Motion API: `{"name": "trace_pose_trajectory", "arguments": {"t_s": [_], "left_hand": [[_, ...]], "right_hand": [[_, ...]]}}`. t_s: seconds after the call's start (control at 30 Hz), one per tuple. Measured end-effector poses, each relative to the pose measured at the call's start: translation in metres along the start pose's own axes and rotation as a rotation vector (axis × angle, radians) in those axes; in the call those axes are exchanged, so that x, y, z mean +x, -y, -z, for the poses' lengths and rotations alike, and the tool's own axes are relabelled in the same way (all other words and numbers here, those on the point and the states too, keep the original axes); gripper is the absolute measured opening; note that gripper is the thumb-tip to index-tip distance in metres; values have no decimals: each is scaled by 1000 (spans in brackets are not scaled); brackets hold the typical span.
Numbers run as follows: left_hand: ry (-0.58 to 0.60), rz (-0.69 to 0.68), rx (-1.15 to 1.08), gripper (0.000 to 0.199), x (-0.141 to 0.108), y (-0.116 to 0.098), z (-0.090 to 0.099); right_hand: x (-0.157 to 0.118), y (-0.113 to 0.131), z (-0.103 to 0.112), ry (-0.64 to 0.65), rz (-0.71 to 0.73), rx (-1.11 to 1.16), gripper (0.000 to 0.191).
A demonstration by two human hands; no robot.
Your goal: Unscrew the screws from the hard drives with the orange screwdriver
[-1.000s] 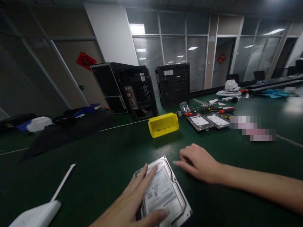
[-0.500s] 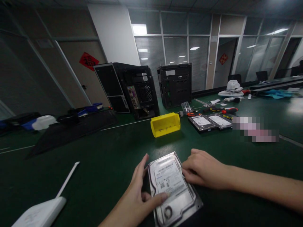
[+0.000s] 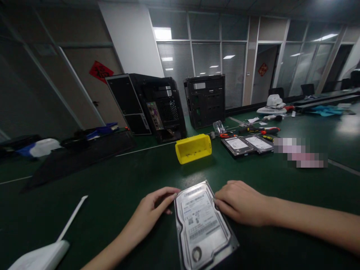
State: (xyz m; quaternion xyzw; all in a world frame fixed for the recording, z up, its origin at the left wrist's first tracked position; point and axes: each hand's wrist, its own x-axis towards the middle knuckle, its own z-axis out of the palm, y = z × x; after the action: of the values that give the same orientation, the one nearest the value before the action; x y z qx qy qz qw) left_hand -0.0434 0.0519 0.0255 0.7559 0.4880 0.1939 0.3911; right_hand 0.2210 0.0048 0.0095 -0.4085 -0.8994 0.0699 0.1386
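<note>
A silver hard drive (image 3: 209, 240) with a white printed label lies in front of me, label side up. My left hand (image 3: 157, 204) is at its upper left corner, with thumb and index finger closed together at the edge and the other fingers curled below. On the opposite side, my right hand (image 3: 242, 202) is closed on the drive's right edge, its fingers folded and the thumb along the side. What lies under the right fingers is hidden.
Beyond the drive stands a yellow bin (image 3: 194, 150) holding small bits. Two more hard drives (image 3: 237, 146) lie right of it, near pliers (image 3: 264, 130). Computer cases (image 3: 204, 101) stand behind. A white device with a thin arm (image 3: 42, 257) occupies the lower left of the green table (image 3: 123, 176).
My left hand has come off the drive's face and left side, and its thumb and index finger have closed at the upper left corner. My right hand stays at the right edge.
</note>
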Motion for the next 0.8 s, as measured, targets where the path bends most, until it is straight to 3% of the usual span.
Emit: {"name": "trace_pose_trajectory", "arguments": {"t_s": [0.17,0.27,0.37,0.53,0.8], "left_hand": [[-81,-86,206,30,-2,1,2],[-126,-219,439,27,-4,3,5],[-89,-393,757,26,-3,2,11],[39,-643,1168,27,10,-4,20],[199,-752,1267,14,27,-16,25]], "right_hand": [[6,-13,-9,-102,-151,187,36],[17,-18,-13,-178,-276,245,38],[32,-18,-13,-159,-318,185,46],[53,-18,-6,-77,-249,-86,55],[63,-34,2,-3,55,-304,46]]}}
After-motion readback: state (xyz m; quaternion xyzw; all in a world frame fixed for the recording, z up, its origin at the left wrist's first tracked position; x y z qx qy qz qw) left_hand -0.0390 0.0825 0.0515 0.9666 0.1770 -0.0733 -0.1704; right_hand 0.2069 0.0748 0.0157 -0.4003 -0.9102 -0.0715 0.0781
